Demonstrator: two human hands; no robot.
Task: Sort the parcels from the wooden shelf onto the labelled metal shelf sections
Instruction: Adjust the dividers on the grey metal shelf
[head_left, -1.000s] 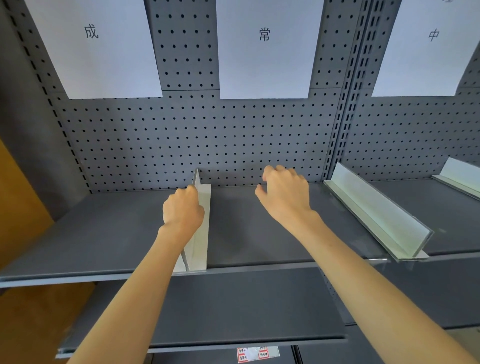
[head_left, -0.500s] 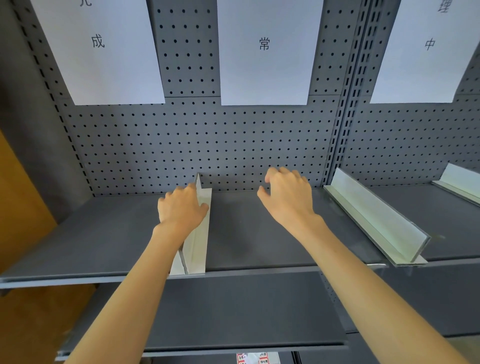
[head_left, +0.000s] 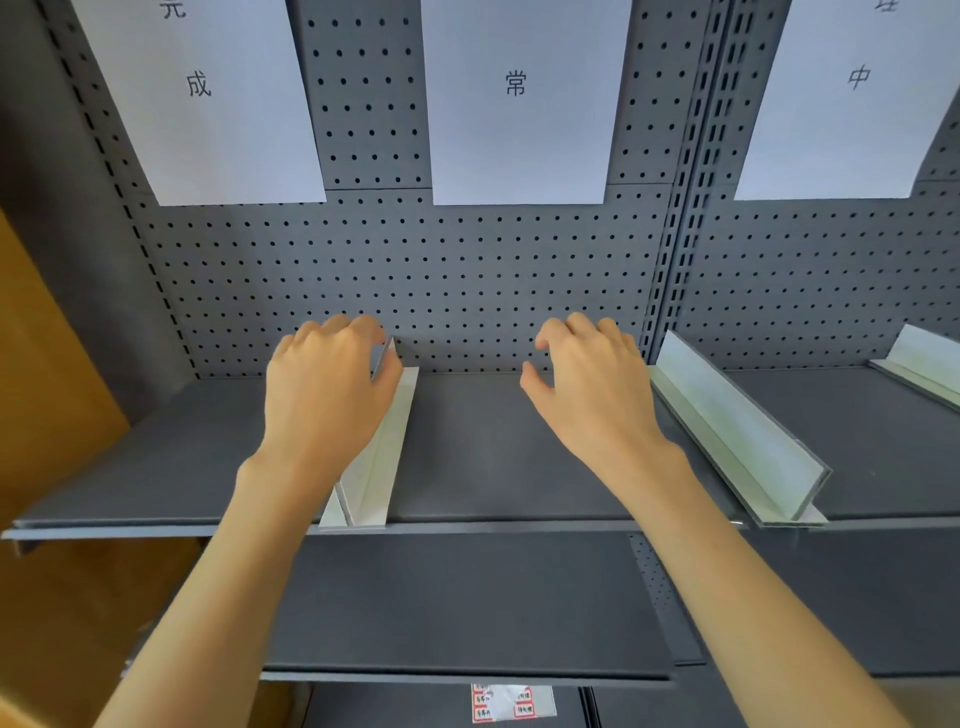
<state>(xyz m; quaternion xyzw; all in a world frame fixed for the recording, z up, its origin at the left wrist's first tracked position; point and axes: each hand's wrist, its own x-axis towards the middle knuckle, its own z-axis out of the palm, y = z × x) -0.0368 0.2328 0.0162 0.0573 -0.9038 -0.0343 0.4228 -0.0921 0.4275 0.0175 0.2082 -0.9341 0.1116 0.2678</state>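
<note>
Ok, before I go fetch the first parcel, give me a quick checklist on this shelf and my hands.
1. Left hand free of parcels: ok, though it rests against the white divider.
2. Right hand empty: ok, fingers loosely curled above the shelf.
3. Middle section of the metal shelf free of parcels: ok.
4. Section labels readable: ok for the middle label; the two side sheets are cropped.
5. Divider standing upright: ok.
6. Parcels within reach: cannot tell, none in view.

Both forearms are bare to the frame's edge, no sleeves, rings or watch showing.
</note>
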